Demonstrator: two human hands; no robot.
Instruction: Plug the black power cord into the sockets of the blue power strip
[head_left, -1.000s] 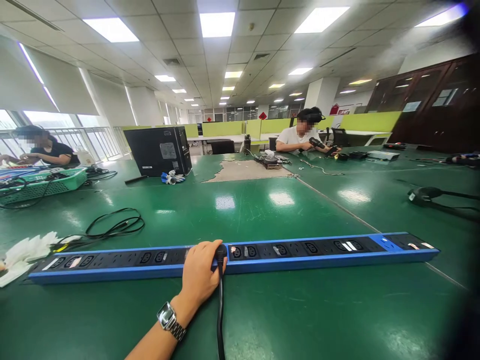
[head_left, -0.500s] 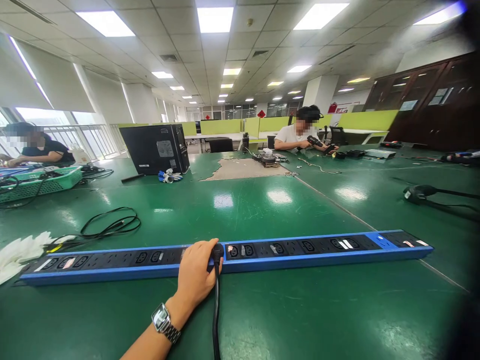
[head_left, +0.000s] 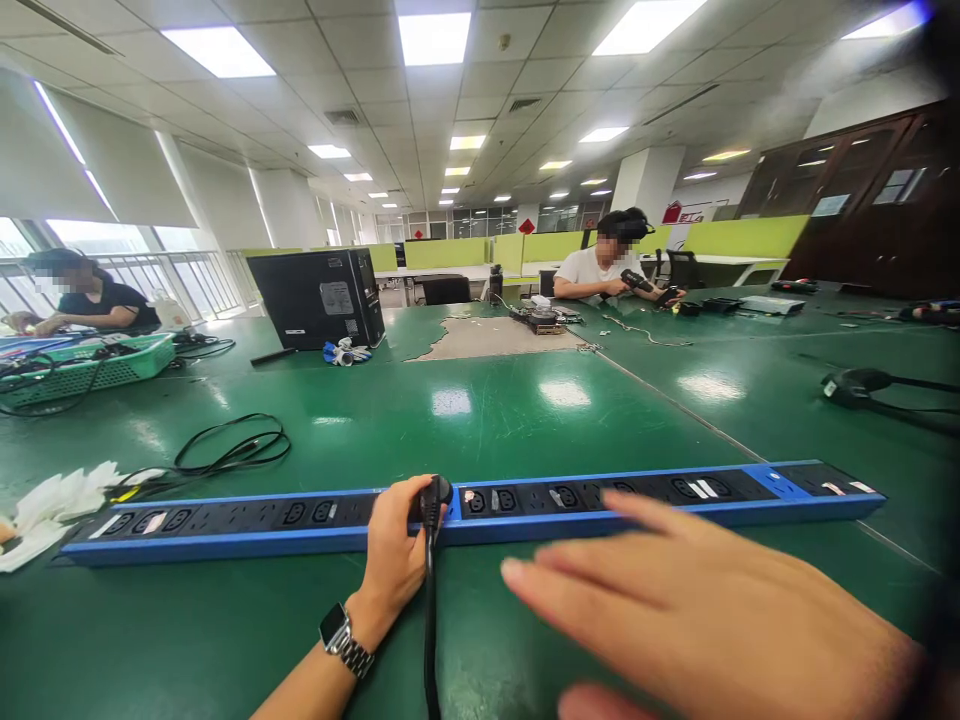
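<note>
A long blue and black power strip [head_left: 570, 510] lies across the green table [head_left: 487, 410] in front of me. My left hand [head_left: 394, 555], with a watch on its wrist, is closed round a black plug [head_left: 433, 492] that stands in a socket near the strip's middle. The plug's black cable [head_left: 429, 640] runs down toward me. My right hand [head_left: 697, 615] hovers large and blurred in the lower right, fingers stretched out flat and pointing left, holding nothing, close to the camera and over the strip's right half.
A coiled black cable [head_left: 225, 455] and white cloth [head_left: 52, 505] lie at left. Behind stand a black computer case [head_left: 319, 298] and a green basket [head_left: 82, 368]. Two other people sit at the far left and at the back. A black device [head_left: 855, 385] lies at right.
My right hand has come into view from the lower right, open, over the strip. My left hand has shifted its hold lower on the plug, which now stands more exposed above the strip.
</note>
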